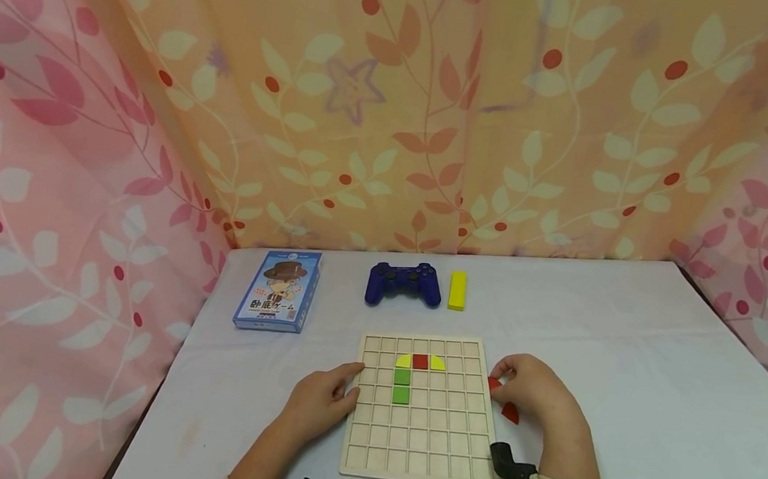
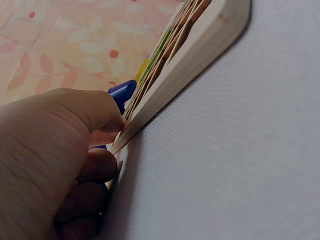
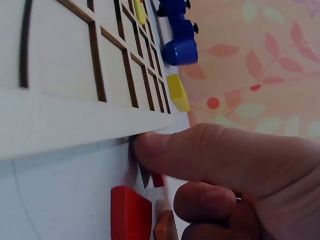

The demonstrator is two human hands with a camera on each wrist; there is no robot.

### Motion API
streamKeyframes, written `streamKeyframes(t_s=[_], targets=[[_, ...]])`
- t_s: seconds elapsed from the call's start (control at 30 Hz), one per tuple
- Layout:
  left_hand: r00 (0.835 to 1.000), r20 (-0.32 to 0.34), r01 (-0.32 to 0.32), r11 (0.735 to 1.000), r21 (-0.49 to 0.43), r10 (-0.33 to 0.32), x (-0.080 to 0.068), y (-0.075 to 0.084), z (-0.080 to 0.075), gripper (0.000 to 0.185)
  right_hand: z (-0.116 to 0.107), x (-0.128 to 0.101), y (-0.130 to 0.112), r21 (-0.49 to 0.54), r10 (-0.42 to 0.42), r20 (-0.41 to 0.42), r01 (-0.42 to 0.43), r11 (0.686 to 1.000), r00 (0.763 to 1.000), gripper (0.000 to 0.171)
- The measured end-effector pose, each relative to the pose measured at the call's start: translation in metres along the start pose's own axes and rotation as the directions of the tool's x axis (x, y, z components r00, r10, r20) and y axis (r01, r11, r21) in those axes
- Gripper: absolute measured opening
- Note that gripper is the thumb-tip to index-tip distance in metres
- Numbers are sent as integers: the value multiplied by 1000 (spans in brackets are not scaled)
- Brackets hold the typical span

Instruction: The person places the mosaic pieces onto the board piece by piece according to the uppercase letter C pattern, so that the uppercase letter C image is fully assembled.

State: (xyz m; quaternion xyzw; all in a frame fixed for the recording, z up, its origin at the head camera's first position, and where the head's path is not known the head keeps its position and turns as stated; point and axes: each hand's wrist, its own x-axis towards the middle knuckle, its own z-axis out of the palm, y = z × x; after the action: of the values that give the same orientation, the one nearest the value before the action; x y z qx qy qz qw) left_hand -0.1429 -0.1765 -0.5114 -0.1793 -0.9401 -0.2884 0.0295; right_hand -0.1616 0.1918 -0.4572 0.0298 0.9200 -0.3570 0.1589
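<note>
1 grid board (image 1: 421,453), 1 gamepad (image 1: 404,283), 1 box (image 1: 278,290), 2 green tiles (image 1: 402,377).

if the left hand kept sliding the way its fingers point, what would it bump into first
The left hand points right, fingertips already at the left edge of the wooden grid board. Going on, it would push that board first; over it, probably the green pieces.

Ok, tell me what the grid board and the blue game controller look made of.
Grid board: pale, unpainted wood or plywood by its look, matt, with dark thin grid lines that seem cut or burnt in. Game controller: likely moulded plastic, deep blue, smooth, with a slight sheen on its rounded grips.
</note>
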Motion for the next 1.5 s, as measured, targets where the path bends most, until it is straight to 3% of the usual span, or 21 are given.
streamKeyframes(t_s=[0.37,0.8,1.03,1.3,1.5], targets=[[1000,3,6,1000,0,-6,0,0,0,39,-2,6,1,-67,-22,-88,16,998,996,22],[1000,-2,4,1000,-1,-4,1,0,0,39,2,11,2,21,-54,-158,58,998,986,12],[1000,7,14,1000,-2,-14,0,-1,1,39,0,10,-2,148,-40,-183,67,987,982,19],[1000,3,17,1000,-4,-17,1,-1,1,40,8,16,2,164,-43,-110,61,985,993,18],[1000,5,17,1000,-6,-17,1,-2,1,39,13,17,2,159,-28,-90,42,986,996,28]])
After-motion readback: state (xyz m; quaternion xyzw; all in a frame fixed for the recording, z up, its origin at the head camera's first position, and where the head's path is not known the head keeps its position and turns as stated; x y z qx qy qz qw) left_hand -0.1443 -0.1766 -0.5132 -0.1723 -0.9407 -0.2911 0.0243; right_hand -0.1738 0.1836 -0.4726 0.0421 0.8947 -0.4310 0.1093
